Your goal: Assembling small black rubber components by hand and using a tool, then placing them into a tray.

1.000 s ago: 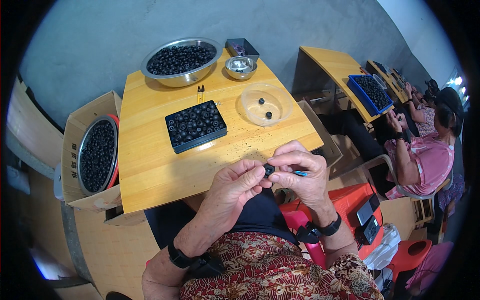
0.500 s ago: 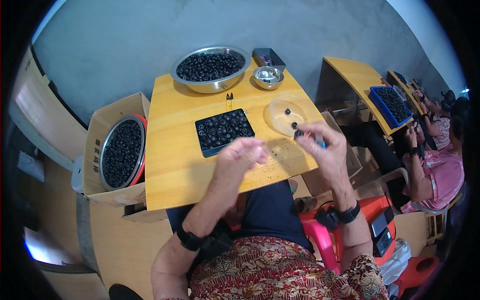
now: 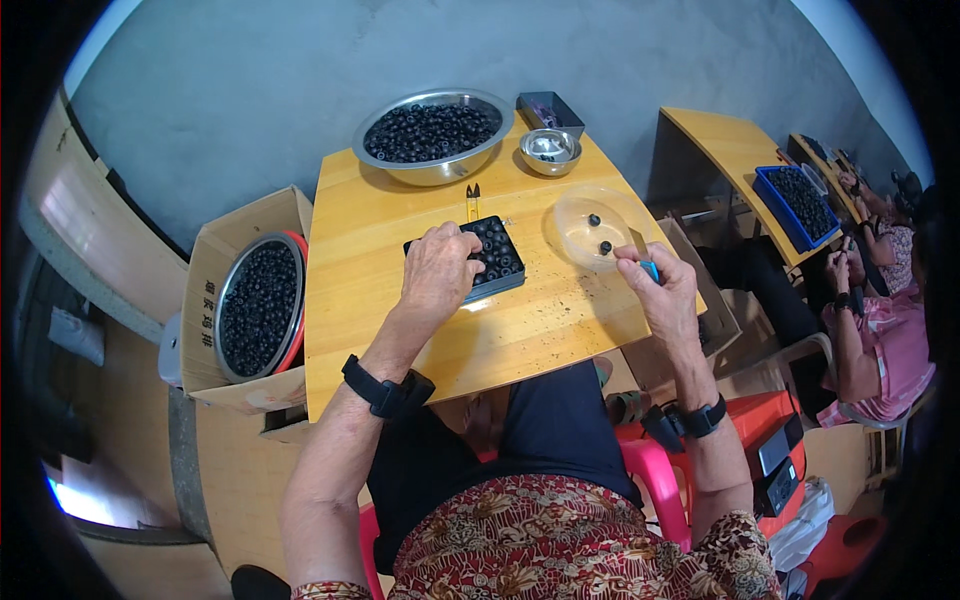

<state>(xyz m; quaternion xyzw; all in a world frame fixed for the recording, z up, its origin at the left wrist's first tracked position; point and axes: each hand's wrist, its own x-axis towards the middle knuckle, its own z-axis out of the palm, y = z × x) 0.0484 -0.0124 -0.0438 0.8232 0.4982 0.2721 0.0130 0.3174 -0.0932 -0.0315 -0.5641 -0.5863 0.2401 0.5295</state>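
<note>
My left hand (image 3: 438,268) reaches over a black rectangular tray (image 3: 500,284) filled with small black ring-shaped parts (image 3: 497,250). Its thumb and forefinger are bent and apart among the parts, and the other fingertips are hidden. To the right, my right hand (image 3: 665,285) is closed around a slim tool with a blue handle (image 3: 651,271). The tool's thin tip points toward a clear plastic bowl (image 3: 572,236), just beside the hand. Two black parts (image 3: 594,219) lie in that bowl.
A steel basin (image 3: 432,170) heaped with black parts, a small steel bowl (image 3: 551,160) and a dark box (image 3: 560,110) line the back. Yellow-handled snips (image 3: 473,203) lie behind the tray. Left stands a cardboard box (image 3: 215,270) holding another basin. Two people sit at tables on the right.
My left hand has moved forward from the table's front onto the tray. The black part at my right fingertips no longer shows there. The whole view has shifted slightly.
</note>
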